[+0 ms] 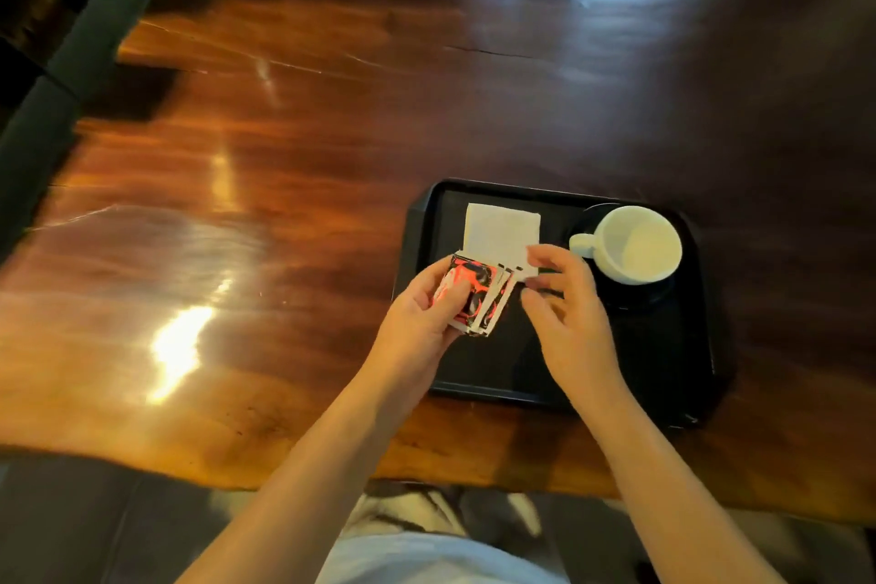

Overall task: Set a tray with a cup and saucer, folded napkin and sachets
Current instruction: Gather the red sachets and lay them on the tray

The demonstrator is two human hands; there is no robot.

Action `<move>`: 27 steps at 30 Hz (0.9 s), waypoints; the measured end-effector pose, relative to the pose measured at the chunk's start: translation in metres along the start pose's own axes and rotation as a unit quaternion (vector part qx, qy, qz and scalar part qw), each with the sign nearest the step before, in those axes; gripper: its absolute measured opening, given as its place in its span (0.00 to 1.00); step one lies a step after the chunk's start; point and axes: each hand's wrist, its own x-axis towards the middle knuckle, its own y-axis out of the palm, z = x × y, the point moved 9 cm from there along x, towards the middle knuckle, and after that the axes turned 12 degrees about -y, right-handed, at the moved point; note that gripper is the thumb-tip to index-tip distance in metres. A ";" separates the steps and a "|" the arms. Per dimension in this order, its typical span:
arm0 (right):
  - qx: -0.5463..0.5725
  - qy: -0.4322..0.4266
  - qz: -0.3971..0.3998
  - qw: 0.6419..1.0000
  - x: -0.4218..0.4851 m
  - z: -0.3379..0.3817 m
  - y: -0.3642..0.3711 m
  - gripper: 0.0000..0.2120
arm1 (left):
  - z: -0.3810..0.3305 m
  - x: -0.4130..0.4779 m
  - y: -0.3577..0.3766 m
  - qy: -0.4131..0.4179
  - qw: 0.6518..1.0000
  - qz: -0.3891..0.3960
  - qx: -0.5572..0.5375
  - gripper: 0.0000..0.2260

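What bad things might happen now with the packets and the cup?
The left hand holds several sachets fanned in a loose grip, so some might slip onto the tray in a mess. The right hand is close to the cup handle and may bump it on its saucer.

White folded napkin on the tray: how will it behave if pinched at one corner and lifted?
The white folded paper napkin looks thin and lies flat on the black plastic tray, so it is probably very light and floppy. Lifted by one corner, its folded layers may droop or open. Pushed, it would likely slide or crumple.
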 end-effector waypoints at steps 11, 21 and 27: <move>0.154 0.201 0.027 0.967 -0.035 -0.072 -0.025 0.14 | 0.044 0.015 0.051 -0.016 0.996 -0.021 0.090 0.11; 0.083 0.216 -0.009 0.973 -0.050 -0.132 -0.066 0.08 | 0.087 0.052 0.026 -0.055 0.966 -0.199 0.158 0.13; 0.019 0.248 0.036 0.968 -0.056 -0.167 -0.055 0.10 | 0.100 0.077 0.021 -0.037 0.918 -0.248 0.306 0.15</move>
